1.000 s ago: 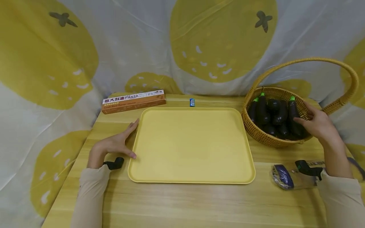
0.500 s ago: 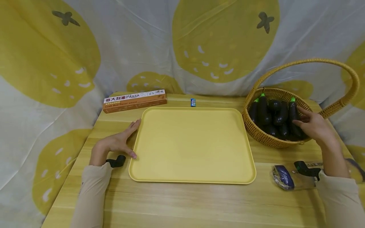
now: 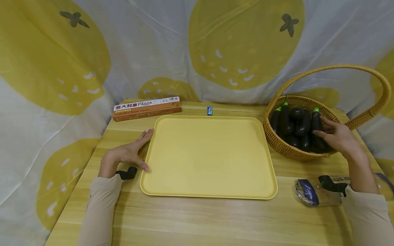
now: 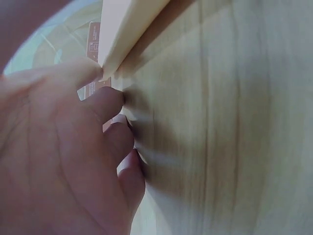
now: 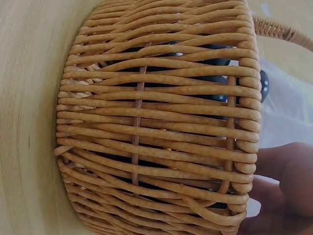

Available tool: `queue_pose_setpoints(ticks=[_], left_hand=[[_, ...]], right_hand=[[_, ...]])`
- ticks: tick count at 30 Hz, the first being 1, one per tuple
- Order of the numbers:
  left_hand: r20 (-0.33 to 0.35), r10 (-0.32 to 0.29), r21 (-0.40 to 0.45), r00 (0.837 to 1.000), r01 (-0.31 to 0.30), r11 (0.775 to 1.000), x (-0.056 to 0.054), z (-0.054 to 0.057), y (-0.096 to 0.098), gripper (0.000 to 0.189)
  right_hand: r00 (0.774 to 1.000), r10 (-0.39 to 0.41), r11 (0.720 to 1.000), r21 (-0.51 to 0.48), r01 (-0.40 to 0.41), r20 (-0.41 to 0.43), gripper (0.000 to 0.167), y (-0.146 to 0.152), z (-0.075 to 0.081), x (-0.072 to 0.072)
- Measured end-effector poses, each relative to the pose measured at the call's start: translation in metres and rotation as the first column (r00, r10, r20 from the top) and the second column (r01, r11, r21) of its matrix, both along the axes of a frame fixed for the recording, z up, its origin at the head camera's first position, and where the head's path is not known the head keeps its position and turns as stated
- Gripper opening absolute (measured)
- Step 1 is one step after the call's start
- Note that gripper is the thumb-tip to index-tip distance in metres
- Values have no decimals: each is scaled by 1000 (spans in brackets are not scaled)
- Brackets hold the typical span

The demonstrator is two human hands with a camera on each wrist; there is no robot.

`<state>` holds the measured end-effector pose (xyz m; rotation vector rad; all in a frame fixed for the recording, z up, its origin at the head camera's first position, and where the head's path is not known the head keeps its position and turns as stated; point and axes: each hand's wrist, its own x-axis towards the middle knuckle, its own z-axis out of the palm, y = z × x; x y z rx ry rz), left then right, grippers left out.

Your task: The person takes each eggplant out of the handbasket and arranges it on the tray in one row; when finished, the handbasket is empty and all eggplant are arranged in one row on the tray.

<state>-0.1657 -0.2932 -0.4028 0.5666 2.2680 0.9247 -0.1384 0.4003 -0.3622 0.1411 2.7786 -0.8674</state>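
Observation:
In the head view, my right hand (image 3: 340, 136) reaches into a wicker basket (image 3: 286, 148) at the right. Its thumb and fingers pinch a dark eggplant with a green tip (image 3: 316, 119) from both sides. Several more eggplants (image 3: 286, 123) lie in the basket. In the right wrist view the woven wall (image 5: 156, 117) hides most of the hand's work. My left hand (image 3: 127, 153) has its fingers spread at the left rim of a yellow tray (image 3: 209, 157). The left wrist view shows the fingertips (image 4: 115, 100) down on the wooden table by the tray's edge.
A pasta box (image 3: 147, 108) lies at the back left, and a small blue packet (image 3: 210, 110) sits behind the tray. Below the basket, a clear bag with a blue label (image 3: 307, 193) lies partly under the right forearm. The basket's tall handle (image 3: 335, 67) arches overhead. A patterned curtain hangs behind.
My right hand has moved slightly left and inward, its fingers closing on the eggplant nearest it. The left hand stays at the tray's edge. The head view has shifted a little.

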Motion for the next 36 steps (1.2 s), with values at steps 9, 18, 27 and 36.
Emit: queue_pose_setpoints(ticks=[9,18,27,36], left_hand=[[-4,0,-1,1000,0,1000,1,1,1,150],[1,5,-2,1000,-5,1000,3,0,0,150],[-2,5,-6,1000,-5,1000,2,0,-1,151],[-9,-8,-12,1000,8,1000,0,-1,0,150]], right_hand=[[1000,-18,1000,-4,18,-7,74,2,2,0],[998,-67,997,-25,67,-3,74,-3,7,6],[998,-62,994,-91,60,-13,74,-11,20,13],[1000,-13,993,-114,14,7,73,-32,35,29]])
